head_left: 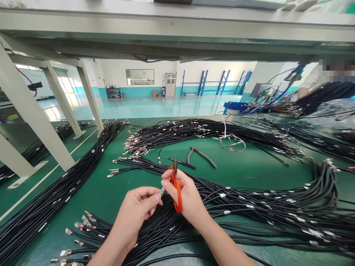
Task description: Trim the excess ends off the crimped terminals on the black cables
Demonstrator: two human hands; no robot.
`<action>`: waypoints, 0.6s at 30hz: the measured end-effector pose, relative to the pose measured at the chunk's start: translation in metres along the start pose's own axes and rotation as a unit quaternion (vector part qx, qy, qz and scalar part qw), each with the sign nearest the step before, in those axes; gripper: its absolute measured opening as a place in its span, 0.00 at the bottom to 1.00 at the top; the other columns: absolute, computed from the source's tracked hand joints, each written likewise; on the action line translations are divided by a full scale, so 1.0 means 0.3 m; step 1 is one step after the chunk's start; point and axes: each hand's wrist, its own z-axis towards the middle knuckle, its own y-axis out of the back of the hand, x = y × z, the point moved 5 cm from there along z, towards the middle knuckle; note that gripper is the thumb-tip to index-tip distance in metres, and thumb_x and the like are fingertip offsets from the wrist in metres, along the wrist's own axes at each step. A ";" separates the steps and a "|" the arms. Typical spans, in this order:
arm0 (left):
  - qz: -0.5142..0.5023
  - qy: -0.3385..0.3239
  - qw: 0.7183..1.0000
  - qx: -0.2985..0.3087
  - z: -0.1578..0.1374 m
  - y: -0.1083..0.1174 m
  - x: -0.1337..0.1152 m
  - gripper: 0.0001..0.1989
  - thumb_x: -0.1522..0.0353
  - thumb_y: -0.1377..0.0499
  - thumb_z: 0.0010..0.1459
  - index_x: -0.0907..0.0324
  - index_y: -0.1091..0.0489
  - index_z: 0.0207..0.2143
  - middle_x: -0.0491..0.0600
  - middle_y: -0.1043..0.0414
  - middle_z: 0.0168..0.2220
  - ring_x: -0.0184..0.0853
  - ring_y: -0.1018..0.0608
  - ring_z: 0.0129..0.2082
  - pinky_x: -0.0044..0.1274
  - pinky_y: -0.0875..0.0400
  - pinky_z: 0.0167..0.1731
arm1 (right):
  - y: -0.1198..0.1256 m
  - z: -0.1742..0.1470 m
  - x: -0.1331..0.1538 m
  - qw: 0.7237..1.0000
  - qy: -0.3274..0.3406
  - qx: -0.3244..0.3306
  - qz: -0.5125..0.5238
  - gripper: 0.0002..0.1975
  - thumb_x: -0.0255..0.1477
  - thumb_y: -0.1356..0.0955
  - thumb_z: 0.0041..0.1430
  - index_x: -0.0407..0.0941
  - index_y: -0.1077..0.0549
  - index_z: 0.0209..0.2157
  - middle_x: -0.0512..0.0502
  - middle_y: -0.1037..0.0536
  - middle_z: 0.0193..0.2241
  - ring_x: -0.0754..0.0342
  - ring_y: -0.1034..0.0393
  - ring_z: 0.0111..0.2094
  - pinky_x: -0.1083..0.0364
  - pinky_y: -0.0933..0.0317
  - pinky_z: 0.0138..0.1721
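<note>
Two hands have their fingers closed, the left hand (135, 207) pinching a small silvery connector (162, 190), seemingly unfinished, the right hand (190, 195) gripping red-handled metal scissors (179, 199), above black white-tagged cables (213, 191), their progress unclear, on the green table (235, 171).

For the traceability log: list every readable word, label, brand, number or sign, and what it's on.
No text can be read anywhere.
White tags on the black cables: too small to tell whether printed.
Held connector: too small to read.
Red-handled scissors, grey-handled pliers: no legible marking.
</note>
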 end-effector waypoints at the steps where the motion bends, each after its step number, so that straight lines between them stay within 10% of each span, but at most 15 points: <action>1: -0.004 0.000 1.000 0.000 0.001 0.000 -0.001 0.09 0.66 0.40 0.47 0.64 0.29 0.27 0.47 0.33 0.22 0.21 0.42 0.17 0.17 0.54 0.15 | 0.000 0.000 0.001 1.000 0.003 0.002 -0.003 0.07 0.30 0.33 0.48 0.44 0.34 0.30 0.54 0.35 0.24 0.60 0.41 0.26 0.59 0.44 0.31; 18: -0.016 0.004 0.999 -0.033 -0.002 0.009 -0.008 0.11 0.66 0.38 0.43 0.64 0.29 0.30 0.48 0.29 0.22 0.22 0.39 0.16 0.16 0.51 0.15 | 0.002 -0.005 0.002 0.999 0.027 -0.010 -0.023 0.08 0.31 0.32 0.48 0.44 0.34 0.31 0.53 0.33 0.26 0.58 0.39 0.27 0.58 0.43 0.32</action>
